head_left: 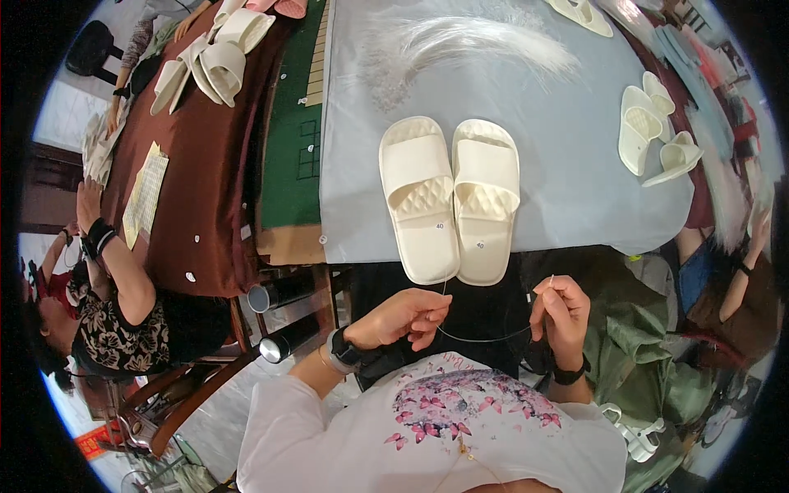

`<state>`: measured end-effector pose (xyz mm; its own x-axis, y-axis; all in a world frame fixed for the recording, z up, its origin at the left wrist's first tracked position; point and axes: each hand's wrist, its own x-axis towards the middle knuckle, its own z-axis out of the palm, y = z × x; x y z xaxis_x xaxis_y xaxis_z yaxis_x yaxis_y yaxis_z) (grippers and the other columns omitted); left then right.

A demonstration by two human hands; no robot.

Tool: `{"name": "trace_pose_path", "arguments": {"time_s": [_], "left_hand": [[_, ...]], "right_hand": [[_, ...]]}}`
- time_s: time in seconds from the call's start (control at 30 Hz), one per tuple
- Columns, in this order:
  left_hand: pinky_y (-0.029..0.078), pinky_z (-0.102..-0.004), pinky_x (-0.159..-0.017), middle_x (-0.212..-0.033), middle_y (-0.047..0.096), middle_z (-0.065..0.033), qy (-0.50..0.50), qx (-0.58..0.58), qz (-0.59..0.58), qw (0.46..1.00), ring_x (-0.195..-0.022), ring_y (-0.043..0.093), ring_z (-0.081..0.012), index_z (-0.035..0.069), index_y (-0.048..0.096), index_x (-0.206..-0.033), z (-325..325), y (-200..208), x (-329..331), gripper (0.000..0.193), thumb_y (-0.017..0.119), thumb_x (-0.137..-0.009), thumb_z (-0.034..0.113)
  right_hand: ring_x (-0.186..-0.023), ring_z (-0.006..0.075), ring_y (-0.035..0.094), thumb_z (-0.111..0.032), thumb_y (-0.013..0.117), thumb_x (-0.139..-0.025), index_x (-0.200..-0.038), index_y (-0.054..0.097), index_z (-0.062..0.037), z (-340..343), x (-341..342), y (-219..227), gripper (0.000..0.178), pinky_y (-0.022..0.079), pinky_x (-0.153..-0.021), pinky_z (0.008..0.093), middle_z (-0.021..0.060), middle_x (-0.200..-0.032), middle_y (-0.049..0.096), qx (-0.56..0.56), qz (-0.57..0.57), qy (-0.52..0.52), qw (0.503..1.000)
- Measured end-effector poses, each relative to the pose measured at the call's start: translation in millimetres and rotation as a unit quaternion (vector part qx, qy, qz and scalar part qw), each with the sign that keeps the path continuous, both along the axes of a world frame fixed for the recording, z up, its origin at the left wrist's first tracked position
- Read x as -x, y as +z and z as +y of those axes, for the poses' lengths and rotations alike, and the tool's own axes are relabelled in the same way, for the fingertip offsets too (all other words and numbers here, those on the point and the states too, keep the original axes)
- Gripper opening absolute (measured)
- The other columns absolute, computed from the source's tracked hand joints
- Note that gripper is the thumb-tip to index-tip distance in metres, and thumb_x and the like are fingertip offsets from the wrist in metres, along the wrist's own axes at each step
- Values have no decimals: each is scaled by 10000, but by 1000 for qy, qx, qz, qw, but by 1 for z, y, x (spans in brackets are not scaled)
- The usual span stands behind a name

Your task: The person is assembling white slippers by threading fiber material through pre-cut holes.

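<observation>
A thin pale strand (485,339) hangs in a shallow curve between my two hands, in front of my white shirt. My left hand (408,318) is closed in a pinch on one part of it, and a short length sticks up past the fingertips. On the other side my right hand (562,315) pinches the strand between thumb and fingers. Just beyond my hands, a left cream slipper (415,168) and a right cream slipper (486,172) lie side by side, heels over the table's near edge. Each has a small white sticker on its insole.
A pale grey cloth (353,181) covers the table, with a bundle of white fibres (485,45) at the back. More cream slippers (637,127) lie to the right. At left, a brown-covered table (205,181) bears slippers and a sticker sheet (146,193); other people work on both sides.
</observation>
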<state>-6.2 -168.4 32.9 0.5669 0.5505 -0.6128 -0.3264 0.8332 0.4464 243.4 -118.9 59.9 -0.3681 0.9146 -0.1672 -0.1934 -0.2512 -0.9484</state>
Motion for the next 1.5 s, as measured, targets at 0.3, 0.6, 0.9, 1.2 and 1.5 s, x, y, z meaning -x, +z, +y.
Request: {"name": "trace_pose_path", "arguments": {"time_s": [0.3, 0.6, 0.9, 1.2, 1.5], "left_hand": [[321, -248, -331, -461, 355, 30, 112, -55, 112, 986, -356, 473, -154, 111, 423, -669, 50, -12, 34, 292, 409, -883, 309], [372, -280, -341, -473, 410, -7, 105, -92, 209, 968, -379, 507, -177, 63, 463, -696, 88, -18, 55, 241, 386, -868, 213], [388, -274, -373, -501, 432, 0, 118, -97, 200, 968, -401, 521, -169, 78, 460, -737, 84, -28, 50, 287, 367, -908, 289], [395, -204, -400, -665, 582, -52, 277, -147, 197, 929, -449, 544, -115, 30, 481, -1148, 32, 11, 55, 350, 401, -927, 289], [454, -323, -692, -817, 607, -123, 119, -714, 564, 398, -792, 579, -270, 20, 590, -981, 121, 20, 48, 180, 553, -810, 64]], "right_hand": [[-538, 65, 505, -97, 469, -897, -983, 546, 18, 37, 28, 14, 163, 374, -479, 174, 59, -664, 576, -73, -107, 55, 990], [-769, 165, 584, -229, 555, -821, -921, 611, -2, 170, 149, 21, 254, 449, -678, 275, 96, -816, 631, -318, -247, 216, 890], [-682, 213, 577, -242, 600, -739, -803, 649, -18, 219, 263, -37, 237, 449, -649, 310, 116, -709, 620, -376, -346, 370, 776], [-743, 122, 550, -212, 556, -835, -929, 616, 17, 159, 208, 18, 254, 424, -693, 241, 91, -825, 633, -290, -214, 130, 924], [-895, 90, 513, -160, 519, -890, -1037, 580, 11, 85, 145, 2, 234, 383, -820, 223, 41, -991, 605, -113, 12, -5, 994]]}}
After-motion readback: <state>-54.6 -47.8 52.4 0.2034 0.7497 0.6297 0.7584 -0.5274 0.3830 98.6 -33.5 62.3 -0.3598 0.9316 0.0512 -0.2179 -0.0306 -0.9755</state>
